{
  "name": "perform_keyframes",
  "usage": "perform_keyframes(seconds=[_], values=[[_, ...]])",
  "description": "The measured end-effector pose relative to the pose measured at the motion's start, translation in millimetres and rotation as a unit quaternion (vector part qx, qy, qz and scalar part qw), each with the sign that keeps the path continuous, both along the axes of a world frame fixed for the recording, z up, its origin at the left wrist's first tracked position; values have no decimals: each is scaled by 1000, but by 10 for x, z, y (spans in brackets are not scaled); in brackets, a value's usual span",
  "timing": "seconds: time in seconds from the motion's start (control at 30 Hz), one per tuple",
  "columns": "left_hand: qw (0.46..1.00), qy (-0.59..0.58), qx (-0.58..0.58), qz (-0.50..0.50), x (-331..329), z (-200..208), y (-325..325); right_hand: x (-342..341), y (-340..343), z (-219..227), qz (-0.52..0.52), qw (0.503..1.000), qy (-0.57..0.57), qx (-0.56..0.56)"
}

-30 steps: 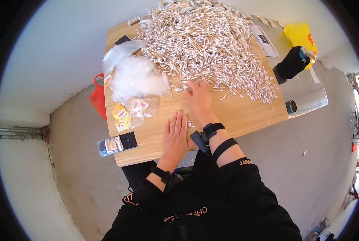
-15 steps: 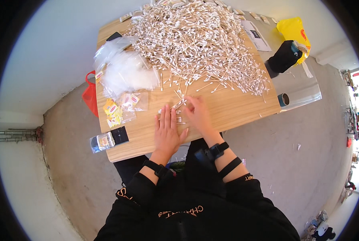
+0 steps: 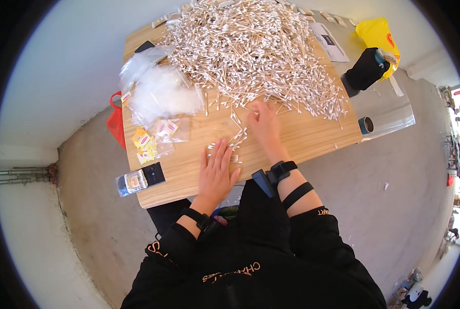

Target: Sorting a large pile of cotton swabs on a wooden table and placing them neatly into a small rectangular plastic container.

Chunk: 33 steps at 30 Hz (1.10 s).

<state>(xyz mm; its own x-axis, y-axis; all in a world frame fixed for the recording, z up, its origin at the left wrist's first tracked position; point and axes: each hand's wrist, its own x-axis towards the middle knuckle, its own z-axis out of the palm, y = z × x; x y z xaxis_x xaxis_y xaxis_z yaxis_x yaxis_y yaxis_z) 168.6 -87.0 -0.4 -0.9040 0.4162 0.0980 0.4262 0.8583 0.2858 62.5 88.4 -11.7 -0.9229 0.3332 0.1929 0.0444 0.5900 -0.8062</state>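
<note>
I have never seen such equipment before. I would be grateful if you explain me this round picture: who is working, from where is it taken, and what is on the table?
There is no robot here, only a person working with bare hands. The camera is worn on the head and looks down; its fisheye lens bends straight edges.

On the wooden table lies a big heap of cotton swabs. At its left are clear plastic bags and, nearer the person, small yellow cards.

The left hand lies flat, its fingers by a few loose swabs. The right hand is at the heap's near edge; whether it holds anything cannot be told. Black bands circle both forearms.
</note>
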Motion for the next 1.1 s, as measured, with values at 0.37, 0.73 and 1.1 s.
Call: perform_keyframes(seconds=[0.37,0.73,1.1], values=[[1000,7,16,2,5,2,2,-164,-227,39,294,939,-27,177],[1000,14,18,7,5,-33,10,-356,68,-71,187,936,-110,-278],[1000,15,11,14,1,-60,33,-401,-166,70,302,953,13,-16]])
